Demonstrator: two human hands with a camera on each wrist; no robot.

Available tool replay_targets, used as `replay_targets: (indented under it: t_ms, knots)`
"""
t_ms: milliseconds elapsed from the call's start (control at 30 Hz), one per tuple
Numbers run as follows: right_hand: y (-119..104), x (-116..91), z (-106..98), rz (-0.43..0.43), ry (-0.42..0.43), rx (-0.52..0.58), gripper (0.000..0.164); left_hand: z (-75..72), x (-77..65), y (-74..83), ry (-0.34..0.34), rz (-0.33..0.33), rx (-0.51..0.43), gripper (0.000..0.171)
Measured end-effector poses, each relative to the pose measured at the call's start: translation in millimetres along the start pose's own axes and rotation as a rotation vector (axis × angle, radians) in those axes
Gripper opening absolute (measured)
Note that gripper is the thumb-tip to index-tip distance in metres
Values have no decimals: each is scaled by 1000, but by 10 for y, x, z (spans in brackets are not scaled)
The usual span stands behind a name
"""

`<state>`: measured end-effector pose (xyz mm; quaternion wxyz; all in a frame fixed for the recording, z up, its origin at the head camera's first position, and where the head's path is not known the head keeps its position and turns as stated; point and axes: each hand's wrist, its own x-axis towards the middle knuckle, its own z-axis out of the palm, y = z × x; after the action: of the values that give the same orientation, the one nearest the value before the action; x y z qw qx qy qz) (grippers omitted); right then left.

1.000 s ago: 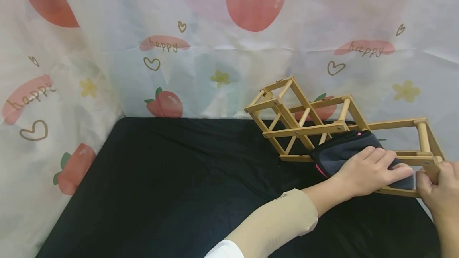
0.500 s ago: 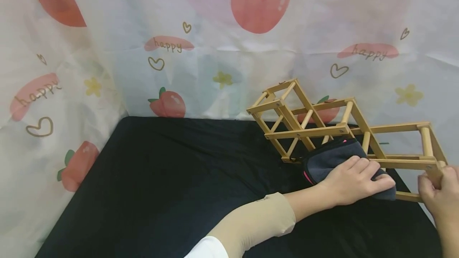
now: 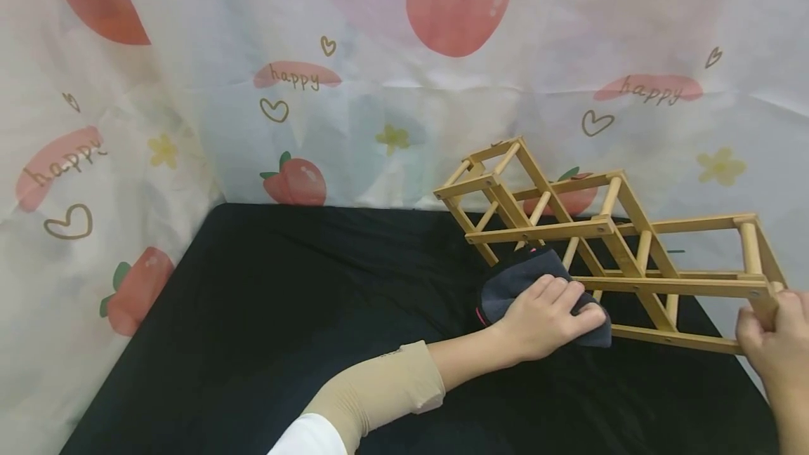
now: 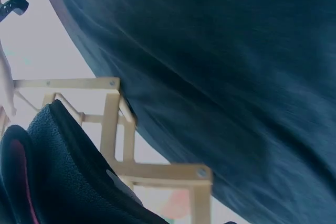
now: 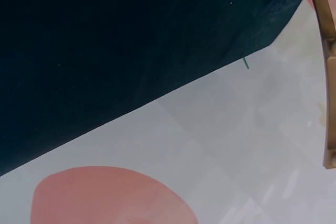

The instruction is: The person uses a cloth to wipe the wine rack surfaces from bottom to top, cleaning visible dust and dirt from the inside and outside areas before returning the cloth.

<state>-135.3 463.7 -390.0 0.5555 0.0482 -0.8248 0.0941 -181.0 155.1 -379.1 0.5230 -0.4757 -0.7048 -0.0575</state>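
The cloth (image 3: 515, 285) is up against the low front side of the rack (image 3: 624, 251), bunched under the left hand (image 3: 546, 318). That hand grips the cloth with bent fingers, and a loose part with a pink edge sticks out on the left. This floppy part could catch on a corner or a peg, because it hangs free and the rack is full of gaps. If it snags and the hand tugs, the whole rack might jerk. The cloth could also slip out of place, since it looks soft and thick, and then bare fingers may bump hard wood. The right hand (image 3: 777, 335) holds the rack's right end; part of this hand is cut off from the head view, but its thumb and fingers curl round the wood. If that grip gets weak, the rack may slide or tip, as its far left end has no hand on it. I can't tell if its whole bottom sits flat on the table (image 3: 316, 314). The black cover has wrinkles and might slide along with the rack. The right end is right by the table's edge, so a big push that way could make it drop. Behind, the wall sheet (image 3: 379, 20) is near, and a push back may make the rack rub it.
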Motion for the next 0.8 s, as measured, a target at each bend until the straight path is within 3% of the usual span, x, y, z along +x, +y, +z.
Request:
replay_targets:
  t_ms: [300,600,800]
  knots:
    - [-9,58,-92,13,-127,64,18,5,-397,-317,-54,-54,34,31]
    - [-209,45,-74,-91,16,17,22,-63,-675,-537,-46,-161,40,17]
    - [-385,39,-91,-134,6,-33,25,-112,-828,-665,-46,-202,36,13]
